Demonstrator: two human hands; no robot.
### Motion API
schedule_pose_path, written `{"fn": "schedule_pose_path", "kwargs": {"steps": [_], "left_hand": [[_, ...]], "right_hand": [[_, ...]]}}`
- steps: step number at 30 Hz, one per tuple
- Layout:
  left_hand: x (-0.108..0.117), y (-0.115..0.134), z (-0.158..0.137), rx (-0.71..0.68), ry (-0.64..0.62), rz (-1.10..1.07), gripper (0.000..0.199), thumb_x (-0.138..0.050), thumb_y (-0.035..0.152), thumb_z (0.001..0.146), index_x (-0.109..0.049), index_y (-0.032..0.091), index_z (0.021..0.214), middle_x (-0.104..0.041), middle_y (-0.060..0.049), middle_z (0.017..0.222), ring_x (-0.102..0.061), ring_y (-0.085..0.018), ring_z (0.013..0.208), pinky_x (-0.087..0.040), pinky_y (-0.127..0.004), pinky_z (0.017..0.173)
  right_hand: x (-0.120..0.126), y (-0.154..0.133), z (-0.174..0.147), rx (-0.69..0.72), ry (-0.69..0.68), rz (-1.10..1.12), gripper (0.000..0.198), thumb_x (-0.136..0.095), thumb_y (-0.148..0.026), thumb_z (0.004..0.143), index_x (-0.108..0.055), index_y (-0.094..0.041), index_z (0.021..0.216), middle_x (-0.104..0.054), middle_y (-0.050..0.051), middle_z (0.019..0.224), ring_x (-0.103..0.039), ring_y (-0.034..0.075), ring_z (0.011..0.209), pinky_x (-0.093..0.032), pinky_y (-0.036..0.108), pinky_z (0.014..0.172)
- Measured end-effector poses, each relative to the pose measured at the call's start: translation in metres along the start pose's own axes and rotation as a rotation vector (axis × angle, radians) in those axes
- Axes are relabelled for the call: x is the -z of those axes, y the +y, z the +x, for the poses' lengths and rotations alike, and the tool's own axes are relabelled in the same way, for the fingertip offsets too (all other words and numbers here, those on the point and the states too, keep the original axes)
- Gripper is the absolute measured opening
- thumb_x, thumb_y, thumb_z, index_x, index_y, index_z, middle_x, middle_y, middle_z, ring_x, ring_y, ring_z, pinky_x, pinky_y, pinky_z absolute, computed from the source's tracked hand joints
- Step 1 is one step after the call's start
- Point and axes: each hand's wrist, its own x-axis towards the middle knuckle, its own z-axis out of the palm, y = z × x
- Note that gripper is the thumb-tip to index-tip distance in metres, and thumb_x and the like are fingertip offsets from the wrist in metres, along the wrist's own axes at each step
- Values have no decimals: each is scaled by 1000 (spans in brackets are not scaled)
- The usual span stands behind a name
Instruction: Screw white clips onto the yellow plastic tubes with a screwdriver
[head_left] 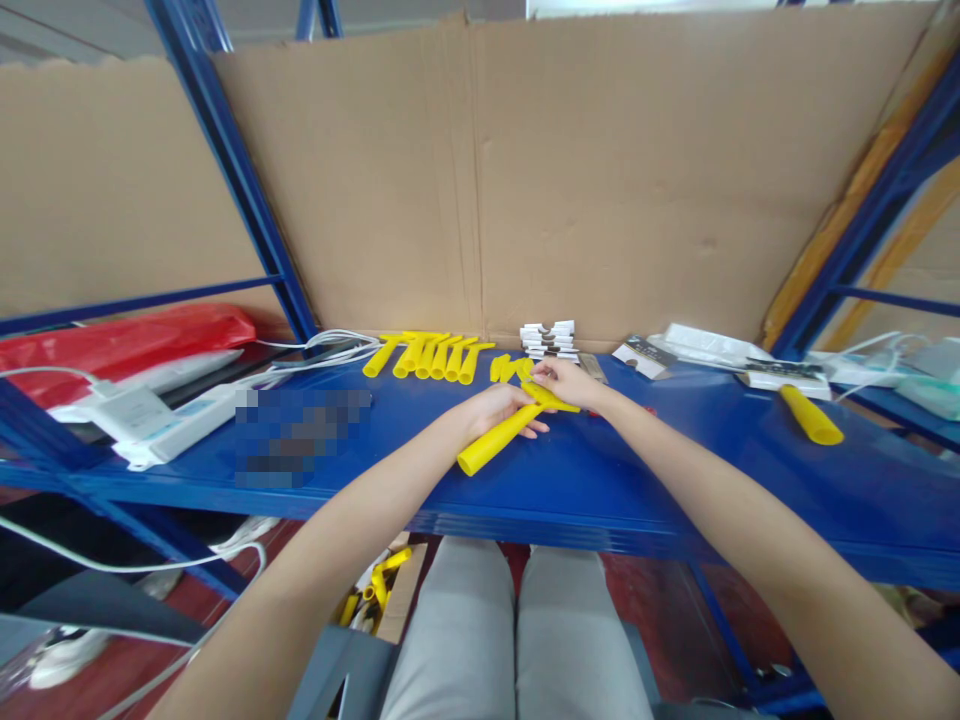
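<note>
My left hand [496, 408] is wrapped round a yellow plastic handle [491, 446] with a wide tubular end and a flat crosswise head. Its round end points toward me, just above the blue shelf [420, 480]. With its fingers closed, my right hand [564, 380] grips the head of the same handle. Several small yellow pieces [510, 368] lie just behind my hands. A stack of white folded cards [549, 338] stands beyond them. To the left, several similar yellow handles [441, 358] lie side by side in a row.
On the right lie a single yellow tube [811, 415] and a white plastic packet [712, 345]. A power strip [180, 425], white cables [337, 345] and a red bag [127, 340] are at left. Below the shelf, a cardboard box [401, 605] holds yellow parts. Cardboard [600, 180] walls the back.
</note>
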Motion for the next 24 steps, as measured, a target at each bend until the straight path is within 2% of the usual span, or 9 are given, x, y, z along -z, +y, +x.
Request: {"fn": "schedule_pose_path", "kwargs": {"steps": [7,11,17,20,24], "left_hand": [[-7,2,-6,4,40,8,34,-40,6,80,-54,6,111,-70,-11,85,-66,-17,56,-52,-25,50],[-8,3,-7,0,31,5,33,-41,7,79,-54,6,110,-70,-11,84,-66,-17,56,-52,-25,49],[-9,4,-9,-2,44,20,34,-41,7,80,-53,6,111,-70,-12,86,-66,-17,56,-51,-25,49],[-10,4,-8,-6,35,19,35,-40,6,79,-53,8,112,-70,-10,86,-66,-16,55,-51,-24,48],[-8,2,-6,1,42,32,37,-40,6,80,-51,7,114,-70,-12,84,-66,-17,55,-52,-25,49]], "right_hand": [[-2,-1,2,-36,-44,-15,13,-50,-10,80,-61,-16,77,-68,6,87,-61,16,81,-46,28,77],[-2,-2,0,-25,-5,10,11,-52,-9,80,-61,-15,82,-68,7,92,-61,16,82,-46,28,76],[0,0,-1,44,-14,8,9,-52,-14,82,-58,-17,76,-66,4,82,-59,15,76,-46,27,72],[-1,-2,-3,39,-29,31,3,-56,-18,80,-57,-17,78,-65,4,83,-59,15,74,-46,26,67],[-4,-6,-3,8,-57,32,6,-53,-16,80,-53,-18,74,-62,3,78,-57,14,70,-44,25,64]]}}
